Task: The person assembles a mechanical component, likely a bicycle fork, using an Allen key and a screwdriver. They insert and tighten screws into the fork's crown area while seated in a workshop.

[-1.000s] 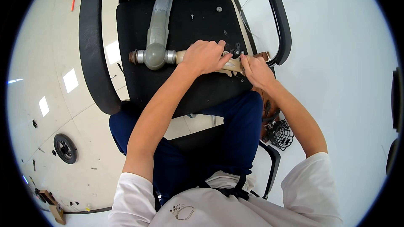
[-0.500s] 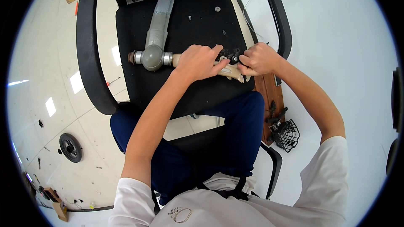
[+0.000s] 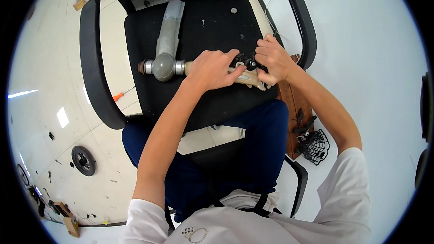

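On seat pad: beige mechanical arm assembly (image 3: 244,77) lies across the black office chair seat (image 3: 212,27), in front of the seated person.
Assembly layout: grey ball-shaped joint (image 3: 163,67) at its left end with metal collars either side; grey link (image 3: 170,26) runs from the joint up toward the chair back.
Left hand (image 3: 211,69): clamped palm-down over the beige shaft, pinning it to the seat.
Right hand (image 3: 272,58): fingertips pinched on a small black fitting (image 3: 246,60) at the shaft's right end.
Step, my read: working a small fastener or clip at that end while the other hand steadies the part.
Next move needs: steady hold-down, fine fingertip control, no rolling of the shaft.
Loose bits: small screws (image 3: 203,21) on the seat, could get knocked off.
Hidden: fitting mostly covered by fingers, type unclear; shaft middle under the left palm.
Hard to make out: black wire basket (image 3: 315,146) and dark clutter on the floor at right; caster wheel (image 3: 84,160) at left.
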`<state>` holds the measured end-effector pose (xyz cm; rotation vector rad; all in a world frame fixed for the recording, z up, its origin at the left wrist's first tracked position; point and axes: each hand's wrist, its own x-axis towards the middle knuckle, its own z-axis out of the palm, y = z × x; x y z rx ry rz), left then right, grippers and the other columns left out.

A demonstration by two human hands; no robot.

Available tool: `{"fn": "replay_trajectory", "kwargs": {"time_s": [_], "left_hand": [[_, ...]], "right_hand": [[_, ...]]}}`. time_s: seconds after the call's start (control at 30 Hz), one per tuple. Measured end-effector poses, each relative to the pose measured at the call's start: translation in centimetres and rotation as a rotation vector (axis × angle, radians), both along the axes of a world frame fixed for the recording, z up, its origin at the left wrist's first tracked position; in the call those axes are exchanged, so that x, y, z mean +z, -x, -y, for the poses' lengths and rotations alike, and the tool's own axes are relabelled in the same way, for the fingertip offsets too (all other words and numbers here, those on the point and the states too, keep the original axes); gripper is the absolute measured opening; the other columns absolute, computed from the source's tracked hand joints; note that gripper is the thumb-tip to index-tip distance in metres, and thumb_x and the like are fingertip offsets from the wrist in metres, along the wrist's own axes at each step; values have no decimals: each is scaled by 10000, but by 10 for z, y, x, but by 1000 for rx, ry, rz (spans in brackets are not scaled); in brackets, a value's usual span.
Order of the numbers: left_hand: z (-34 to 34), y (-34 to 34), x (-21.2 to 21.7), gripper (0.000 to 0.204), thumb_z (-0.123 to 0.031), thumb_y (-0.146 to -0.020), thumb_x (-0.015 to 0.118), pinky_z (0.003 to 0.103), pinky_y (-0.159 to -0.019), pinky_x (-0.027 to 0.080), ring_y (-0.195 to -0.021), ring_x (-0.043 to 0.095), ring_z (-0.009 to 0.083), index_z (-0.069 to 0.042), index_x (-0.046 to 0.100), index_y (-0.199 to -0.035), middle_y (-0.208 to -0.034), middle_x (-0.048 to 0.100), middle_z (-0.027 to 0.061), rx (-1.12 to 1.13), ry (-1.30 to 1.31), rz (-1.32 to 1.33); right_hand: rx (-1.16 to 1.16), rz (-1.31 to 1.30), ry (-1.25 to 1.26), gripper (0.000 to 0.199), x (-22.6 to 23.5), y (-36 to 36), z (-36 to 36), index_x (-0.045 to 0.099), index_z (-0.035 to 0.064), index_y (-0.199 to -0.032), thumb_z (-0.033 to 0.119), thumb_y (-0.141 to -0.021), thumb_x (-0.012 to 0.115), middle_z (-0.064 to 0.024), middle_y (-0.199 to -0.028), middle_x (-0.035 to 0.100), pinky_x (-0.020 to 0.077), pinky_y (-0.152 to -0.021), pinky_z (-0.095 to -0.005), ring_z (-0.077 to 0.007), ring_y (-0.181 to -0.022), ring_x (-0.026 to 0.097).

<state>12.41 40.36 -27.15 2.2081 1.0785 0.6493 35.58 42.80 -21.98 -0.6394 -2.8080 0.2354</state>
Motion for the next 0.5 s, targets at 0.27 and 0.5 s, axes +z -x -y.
{"fn": "replay_trajectory", "kwargs": {"time_s": [0.27,0.5], "left_hand": [[-9,-21,7,432,-390,-878,631,446,-650,538,-664,678,364,-11,675,-1080,-654,660,185,18,-10,9],[4,-14,0,278,-289,-807,684,372,-722,492,-711,644,288,-30,728,-900,-712,675,120,199,-194,155]], "right_hand": [[-924,-317,486,313,46,-12,-1,480,-15,-733,218,-926,559,-208,-691,518,415,-661,-433,-388,-700,540],[-955,-236,737,310,25,37,73,538,-21,-980,269,-1048,448,-295,-868,629,470,-762,-504,-494,-895,609]]}}
